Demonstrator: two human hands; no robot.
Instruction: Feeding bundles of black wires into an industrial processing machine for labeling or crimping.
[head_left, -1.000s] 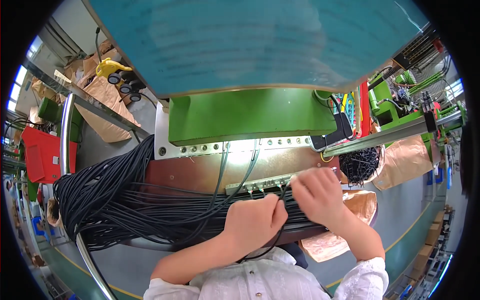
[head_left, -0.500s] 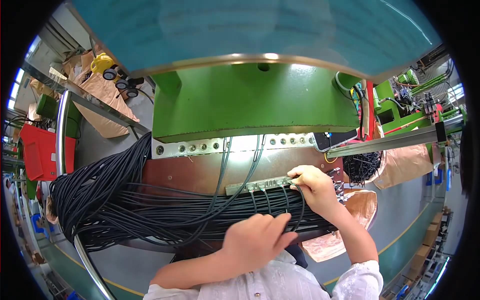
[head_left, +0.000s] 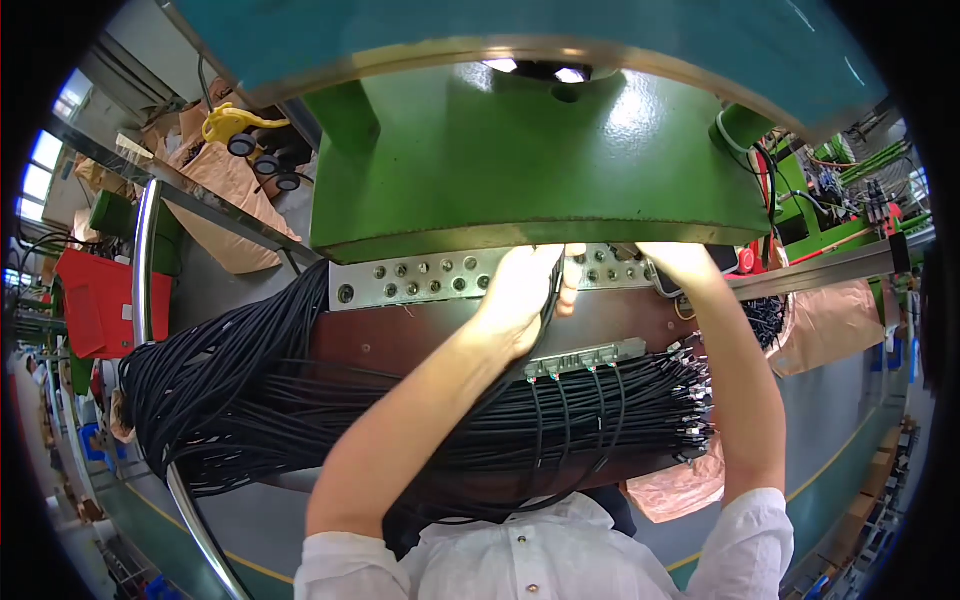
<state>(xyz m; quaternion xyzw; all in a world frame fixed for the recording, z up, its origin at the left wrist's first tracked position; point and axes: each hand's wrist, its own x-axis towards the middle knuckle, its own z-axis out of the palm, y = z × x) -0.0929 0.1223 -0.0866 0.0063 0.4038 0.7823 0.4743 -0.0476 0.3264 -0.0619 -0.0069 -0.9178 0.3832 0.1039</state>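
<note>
My left hand (head_left: 525,290) is up at the lower edge of the green machine head (head_left: 540,170), its fingers closed round black cables (head_left: 549,312) that run down past the wrist. My right hand (head_left: 680,262) reaches under the same edge, farther right; its fingers are hidden by the machine. Below both hands, a narrow metal holding bar (head_left: 590,358) lies on the brown board (head_left: 440,335). Several black cables with small coloured wire ends come out of its near side. A thick bundle of black cables (head_left: 420,430) spreads across the board, its metal-tipped ends at the right.
A metal plate with bolts and holes (head_left: 400,285) lies beneath the machine head. A phone-like dark device (head_left: 665,282) sits by my right wrist. A chrome rail (head_left: 146,260) and a red bin (head_left: 95,300) stand at the left. A metal beam (head_left: 820,272) juts out at the right.
Both hands have moved up and away from me to the machine's lower edge. My left hand has taken hold of black cables; my right hand has left the metal bar.
</note>
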